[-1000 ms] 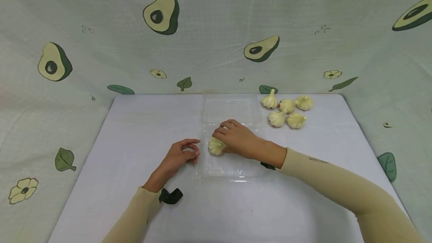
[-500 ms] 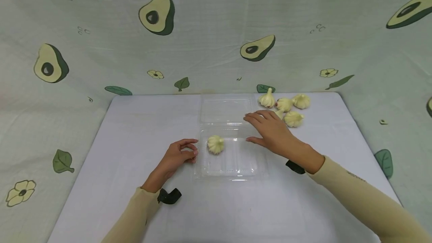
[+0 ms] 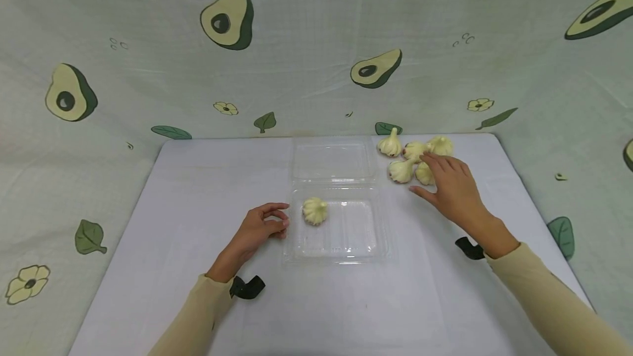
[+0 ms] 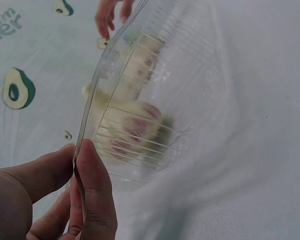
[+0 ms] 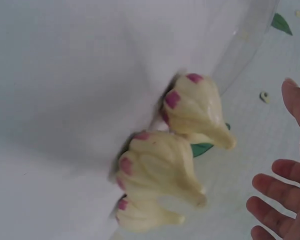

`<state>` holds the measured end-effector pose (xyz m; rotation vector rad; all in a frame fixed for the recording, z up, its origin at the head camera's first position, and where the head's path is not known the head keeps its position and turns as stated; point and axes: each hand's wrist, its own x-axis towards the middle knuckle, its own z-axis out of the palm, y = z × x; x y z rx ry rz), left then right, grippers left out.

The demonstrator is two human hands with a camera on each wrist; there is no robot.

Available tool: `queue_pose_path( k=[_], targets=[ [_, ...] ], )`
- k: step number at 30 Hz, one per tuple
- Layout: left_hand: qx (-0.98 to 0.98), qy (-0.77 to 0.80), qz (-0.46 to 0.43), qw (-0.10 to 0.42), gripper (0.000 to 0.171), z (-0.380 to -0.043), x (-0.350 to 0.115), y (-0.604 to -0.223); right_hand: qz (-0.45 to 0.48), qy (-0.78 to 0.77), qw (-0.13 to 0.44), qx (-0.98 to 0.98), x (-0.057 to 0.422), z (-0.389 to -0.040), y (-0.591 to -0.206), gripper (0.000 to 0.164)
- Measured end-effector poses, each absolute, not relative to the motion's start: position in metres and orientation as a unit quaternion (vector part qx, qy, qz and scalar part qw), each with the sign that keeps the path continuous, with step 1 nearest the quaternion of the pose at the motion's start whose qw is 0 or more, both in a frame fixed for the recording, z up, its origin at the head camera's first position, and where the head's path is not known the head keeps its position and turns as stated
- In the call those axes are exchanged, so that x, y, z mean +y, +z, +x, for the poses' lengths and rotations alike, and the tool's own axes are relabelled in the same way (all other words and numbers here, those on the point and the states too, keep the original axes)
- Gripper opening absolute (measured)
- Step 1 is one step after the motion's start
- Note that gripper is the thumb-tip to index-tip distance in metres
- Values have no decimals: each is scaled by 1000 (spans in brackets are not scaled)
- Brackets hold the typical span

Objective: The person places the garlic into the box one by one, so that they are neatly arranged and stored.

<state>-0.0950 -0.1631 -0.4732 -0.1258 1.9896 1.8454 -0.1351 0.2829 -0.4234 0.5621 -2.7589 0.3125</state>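
Near the table's [image 3: 435,301] far-right corner, your spread, empty right hand [image 3: 455,191] has moved to five garlic bulbs [image 3: 400,172]; your left hand [image 3: 256,229] pinches the container [image 3: 352,229] (one bulb [image 3: 315,211] inside).

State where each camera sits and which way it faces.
Head: worn on the head, facing forward and down at the table; left hand, right hand and sleeves show.
Left wrist: on that wrist, facing the clear container; both hands show.
Right wrist: on that wrist, facing garlic bulbs; only the right hand shows.
Head and left wrist share container and hands.
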Motion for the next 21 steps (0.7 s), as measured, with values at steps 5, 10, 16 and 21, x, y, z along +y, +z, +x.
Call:
queue_pose_path(
  k=[5,10,16,21],
  targets=[
    [718,663,-44,209,49,-95,-163,-473,152,114,157,-969,299,-137,-431,84],
    [716,664,-50,209,48,-95,-163,-473,120,123,149,-974,308,-139,-441,88],
    [711,669,-49,210,48,-95,-163,-473,96,127,138,-978,313,-140,-451,90],
    [713,667,-48,210,49,-95,-162,-473,74,130,105,-983,316,-142,-459,88]
  ],
)
